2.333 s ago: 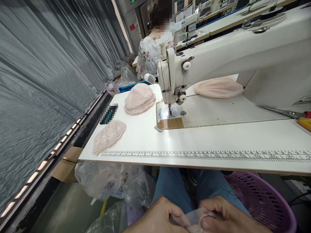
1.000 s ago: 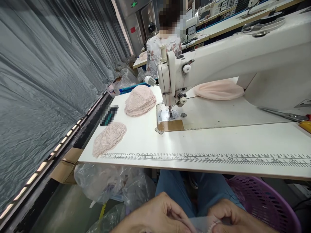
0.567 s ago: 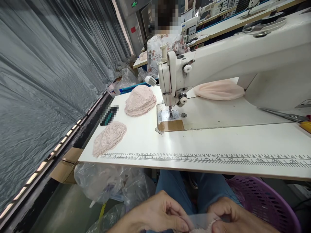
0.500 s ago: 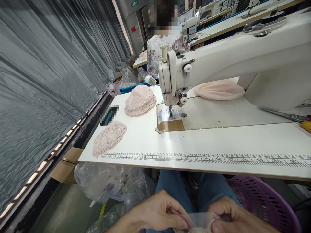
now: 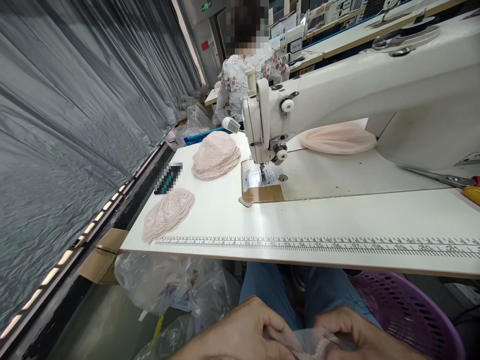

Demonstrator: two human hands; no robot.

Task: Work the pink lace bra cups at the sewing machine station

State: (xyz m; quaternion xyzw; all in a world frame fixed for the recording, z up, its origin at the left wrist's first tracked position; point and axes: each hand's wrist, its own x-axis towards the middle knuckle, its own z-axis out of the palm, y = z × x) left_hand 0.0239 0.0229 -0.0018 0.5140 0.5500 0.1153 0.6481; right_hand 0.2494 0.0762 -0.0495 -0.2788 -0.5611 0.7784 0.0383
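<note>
My left hand [image 5: 240,332] and my right hand [image 5: 356,335] are low over my lap, below the table's front edge. Both pinch a small piece of sheer pale fabric [image 5: 309,340] with a pink lace edge, stretched between them. Their fingers are curled shut on it. Part of the fabric is cut off by the picture's bottom edge. On the white table [image 5: 337,220] stands a white sewing machine [image 5: 337,100], its needle over the metal plate [image 5: 258,177].
Pink lace pieces lie at the table's left: a single one [image 5: 167,215] and a stack [image 5: 216,155]. A smooth pink piece [image 5: 337,139] lies behind the machine. Scissors [image 5: 438,176] rest at the right. A purple basket [image 5: 405,310] and plastic bags [image 5: 172,285] sit below. Another person [image 5: 243,75] sits ahead.
My fingers have shifted slightly along the fabric, and the person ahead has leaned a little to the left. Nothing on the table has moved.
</note>
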